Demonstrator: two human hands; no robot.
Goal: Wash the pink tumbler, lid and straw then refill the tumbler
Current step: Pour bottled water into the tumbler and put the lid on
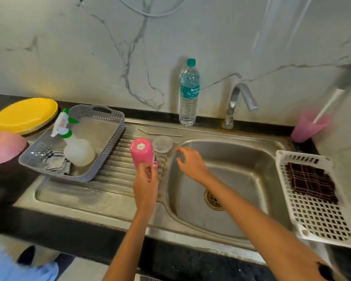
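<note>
We see the pink tumbler (142, 154) turned bottom up over the ridged draining board (114, 179) of the steel sink (241, 169). The left grip (147, 176) has hold of it, thumb and fingers curled round its lower end. We cannot tell whether its mouth rests on the ridges. The right grip (190, 163) hangs spread and relaxed over the left rim of the basin and holds nothing.

The clear lid (162, 144) lies flat just beside the tumbler, on its right. The metal straw (160, 133) lies on the ledge behind them.

A water bottle (188, 92) with a green cap stands upright against the marble wall, left of the tap (237, 104).

On the draining board's left end sits a grey basket (83, 112) that carries a spray bottle (75, 147) lying on its side and a checked cloth (55, 162). Yellow plates (24, 115) are stacked on the black desk (49, 226) behind the basket.

To the right of the basin a white rack (322, 220) carries a dark cloth (310, 183). A pink cup (308, 126) stands in the far corner.
</note>
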